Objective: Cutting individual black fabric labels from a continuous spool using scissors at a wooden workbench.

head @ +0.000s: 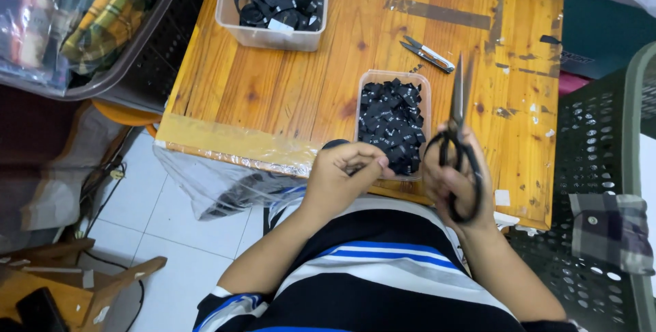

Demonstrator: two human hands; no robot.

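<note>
My right hand (456,183) grips a pair of large black-handled scissors (458,110), blades together and pointing away from me over the wooden table (287,79). My left hand (342,171) is curled at the table's near edge, pinching a small black strip that is mostly hidden by my fingers. Just beyond both hands sits a clear plastic tray (369,80) filled with several small black cut labels (391,123).
A larger clear tub (273,37) of black ribbon rolls stands at the table's far edge. Small thread snips (428,54) lie beyond the tray. A dark basket (137,52) of plaid cloth is at left, a green perforated crate (601,168) at right. Plastic sheet hangs off the table's near edge.
</note>
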